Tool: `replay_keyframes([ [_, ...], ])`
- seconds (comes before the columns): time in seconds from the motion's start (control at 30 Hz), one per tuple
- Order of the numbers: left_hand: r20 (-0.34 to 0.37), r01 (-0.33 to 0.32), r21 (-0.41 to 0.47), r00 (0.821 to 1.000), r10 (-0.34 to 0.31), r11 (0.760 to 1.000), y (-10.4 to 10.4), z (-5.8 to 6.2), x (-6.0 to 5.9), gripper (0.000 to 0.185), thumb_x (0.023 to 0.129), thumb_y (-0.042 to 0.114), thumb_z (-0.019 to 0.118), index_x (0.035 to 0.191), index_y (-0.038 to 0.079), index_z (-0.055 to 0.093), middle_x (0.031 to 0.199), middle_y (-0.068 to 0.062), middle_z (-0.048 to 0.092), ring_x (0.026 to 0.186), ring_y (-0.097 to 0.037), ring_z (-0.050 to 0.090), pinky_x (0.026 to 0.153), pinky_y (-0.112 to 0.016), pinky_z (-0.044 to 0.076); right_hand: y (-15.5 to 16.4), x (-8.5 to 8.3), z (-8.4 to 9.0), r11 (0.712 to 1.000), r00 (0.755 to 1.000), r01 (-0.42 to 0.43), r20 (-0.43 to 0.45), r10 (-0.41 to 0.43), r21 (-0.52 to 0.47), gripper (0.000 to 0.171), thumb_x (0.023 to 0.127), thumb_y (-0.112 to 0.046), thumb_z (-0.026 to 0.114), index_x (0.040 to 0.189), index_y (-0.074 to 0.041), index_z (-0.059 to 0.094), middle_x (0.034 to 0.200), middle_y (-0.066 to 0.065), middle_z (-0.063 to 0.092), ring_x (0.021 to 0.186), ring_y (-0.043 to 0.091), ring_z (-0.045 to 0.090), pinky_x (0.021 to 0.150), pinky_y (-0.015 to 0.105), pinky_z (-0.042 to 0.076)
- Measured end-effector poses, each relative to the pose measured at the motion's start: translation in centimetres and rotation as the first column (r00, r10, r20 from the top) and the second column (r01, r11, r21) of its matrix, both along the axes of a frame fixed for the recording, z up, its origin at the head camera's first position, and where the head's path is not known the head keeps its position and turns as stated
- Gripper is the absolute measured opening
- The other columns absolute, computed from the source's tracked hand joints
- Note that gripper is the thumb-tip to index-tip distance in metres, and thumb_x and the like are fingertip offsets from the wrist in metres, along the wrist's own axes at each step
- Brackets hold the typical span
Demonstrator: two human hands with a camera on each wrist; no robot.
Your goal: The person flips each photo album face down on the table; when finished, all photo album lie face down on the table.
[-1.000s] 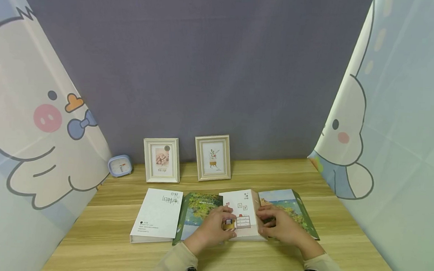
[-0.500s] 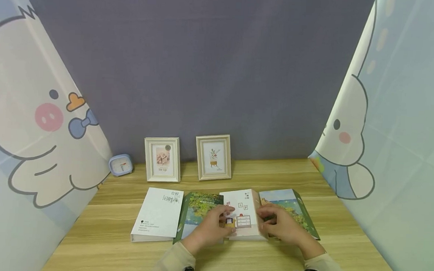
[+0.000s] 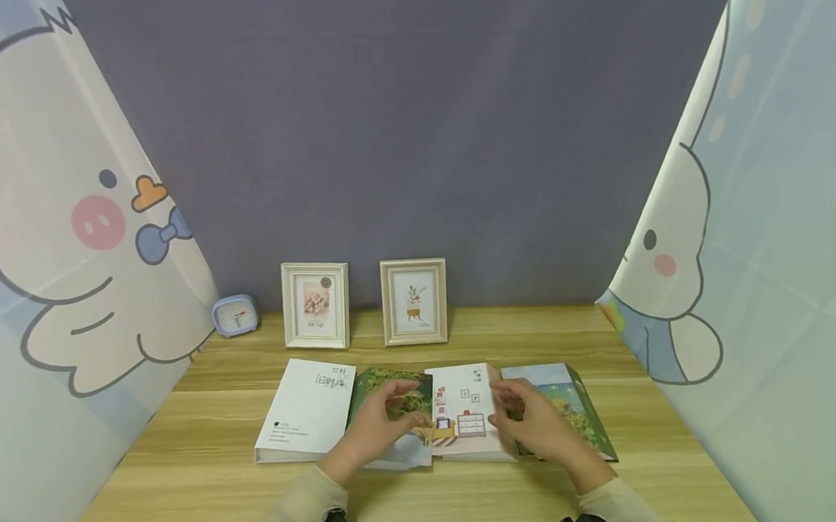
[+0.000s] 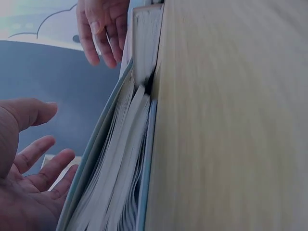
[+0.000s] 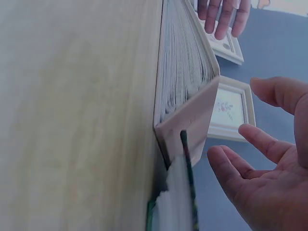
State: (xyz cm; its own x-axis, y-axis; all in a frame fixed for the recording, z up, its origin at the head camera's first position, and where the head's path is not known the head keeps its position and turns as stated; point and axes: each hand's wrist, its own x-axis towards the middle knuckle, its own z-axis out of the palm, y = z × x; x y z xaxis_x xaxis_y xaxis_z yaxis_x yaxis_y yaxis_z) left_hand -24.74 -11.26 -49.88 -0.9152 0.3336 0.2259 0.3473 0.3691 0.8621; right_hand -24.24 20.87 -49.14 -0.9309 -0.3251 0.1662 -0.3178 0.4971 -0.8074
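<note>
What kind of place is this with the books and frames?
Probably a staged desk corner at home or in a small studio: a wooden desk with two picture frames, a small blue clock, and cartoon curtains against a grey backdrop.

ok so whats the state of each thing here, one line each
pink album: closed, flat on the table, between the two hands
green album, left: flat, left hand over it, fingers straight
green album, right: flat, partly under the right hand
white album: closed, flat
two picture frames: upright against the backdrop
clock: upright
</note>
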Motion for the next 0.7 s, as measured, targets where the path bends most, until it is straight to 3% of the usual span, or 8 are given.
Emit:
replay_keyframes([
  [0.13,-0.006,-0.043,0.009,0.999,0.043,0.999,-1.1,0.2,0.0,0.055,0.098,0.017,0.076,0.148,0.008,0.053,0.148,-0.011,0.057,0.136,-0.037,0.053,0.113,-0.056,0.044,-1.1,-0.2,0.4,0.999,0.999,0.019,-0.044,-0.017,0.039,0.059,0.095,-0.024,0.081,0.147,-0.01,0.058,0.14,0.012,0.058,0.127,0.039,0.06,0.103,0.055,0.053],
  [0.37,-0.03,-0.127,0.032,0.991,0.128,0.991,-2.9,-0.2,-0.1,0.056,0.098,0.017,0.076,0.149,0.02,0.053,0.152,-0.01,0.054,0.14,-0.039,0.049,0.114,-0.065,0.038,-3.0,-1.1,0.5,0.998,0.999,-0.001,-0.045,0.004,0.066,0.058,0.095,-0.025,0.082,0.146,-0.012,0.059,0.154,0.016,0.047,0.132,0.045,0.056,0.106,0.055,0.051],
  [0.47,-0.015,-0.151,0.051,0.988,0.152,0.987,-3.6,-0.4,-0.1,0.055,0.099,0.016,0.076,0.149,0.021,0.054,0.153,-0.011,0.053,0.141,-0.04,0.048,0.115,-0.065,0.036,-3.8,-1.5,0.6,0.996,0.999,-0.004,-0.051,0.009,0.088,0.057,0.094,-0.026,0.082,0.146,-0.016,0.059,0.149,0.013,0.051,0.13,0.046,0.057,0.104,0.056,0.053],
  [0.7,-0.034,-0.189,0.093,0.981,0.193,0.977,-5.1,-0.7,-0.2,0.054,0.098,0.015,0.076,0.147,0.005,0.055,0.15,-0.019,0.052,0.141,-0.043,0.046,0.114,-0.063,0.039,-5.8,-2.1,1.1,0.996,0.999,-0.043,-0.011,0.044,0.084,0.061,0.093,-0.025,0.083,0.148,-0.022,0.057,0.144,0.009,0.052,0.131,0.043,0.054,0.099,0.057,0.054],
])
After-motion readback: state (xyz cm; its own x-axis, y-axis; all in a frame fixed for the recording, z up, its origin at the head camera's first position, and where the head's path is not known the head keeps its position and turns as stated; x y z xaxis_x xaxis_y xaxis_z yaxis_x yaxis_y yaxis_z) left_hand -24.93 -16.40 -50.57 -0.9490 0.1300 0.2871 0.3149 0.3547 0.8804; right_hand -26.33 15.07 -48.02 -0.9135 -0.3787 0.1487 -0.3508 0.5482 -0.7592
